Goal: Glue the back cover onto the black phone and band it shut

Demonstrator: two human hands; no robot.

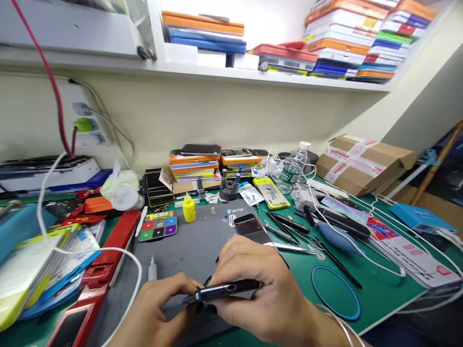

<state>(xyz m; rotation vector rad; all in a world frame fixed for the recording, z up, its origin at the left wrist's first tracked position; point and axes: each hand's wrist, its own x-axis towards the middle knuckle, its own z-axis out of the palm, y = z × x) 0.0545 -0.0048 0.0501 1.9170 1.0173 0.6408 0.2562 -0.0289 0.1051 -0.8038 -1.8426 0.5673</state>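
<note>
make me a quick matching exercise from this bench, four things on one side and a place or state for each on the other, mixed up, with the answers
Things
1. dropper bottle
2. phone nearest the camera
3. water bottle
4. cardboard box

Places or states
A. crossed by tape
B. gripped by the left hand and right hand
C. topped with a white cap
D. standing on the grey mat

Pairs: 1-D, 2-B, 3-C, 4-A

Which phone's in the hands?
The dark phone seen edge-on, between left hand and right hand; the black-screened phone beyond lies flat, screen up.
</note>
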